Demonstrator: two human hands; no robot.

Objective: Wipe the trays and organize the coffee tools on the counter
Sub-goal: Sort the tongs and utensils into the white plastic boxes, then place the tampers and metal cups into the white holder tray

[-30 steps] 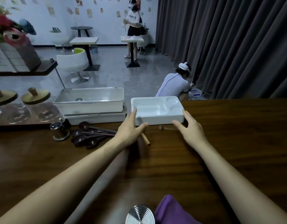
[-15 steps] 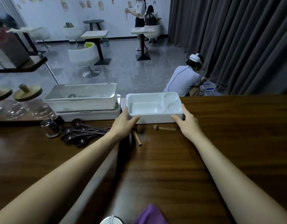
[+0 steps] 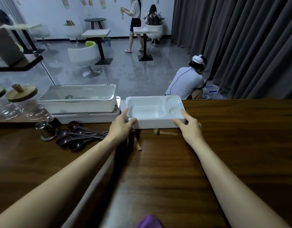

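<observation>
A white moulded tray (image 3: 146, 111) with one large and two round hollows sits near the counter's far edge. My left hand (image 3: 121, 127) holds its near left corner, thumb on the front wall and index finger up the side. At the near right corner my right hand (image 3: 189, 127) holds it the same way. Two wooden-handled tools lie just in front of the tray, one (image 3: 165, 132) between my hands, the other (image 3: 137, 145) partly under my left wrist. Several dark spoons (image 3: 76, 137) and a metal cup (image 3: 45, 131) lie to the left. A purple cloth (image 3: 148, 222) shows at the bottom edge.
Two stacked white lidded trays (image 3: 79, 99) stand just left of the held tray. Glass domes with wooden lids (image 3: 20, 92) sit at far left. The wooden counter (image 3: 232, 145) drops off behind the tray, where a person (image 3: 186, 83) crouches on the floor.
Both hands have stayed on the tray's near corners. The view has tilted up, so the purple cloth has slid to the bottom edge and the metal disc beside it has left the frame.
</observation>
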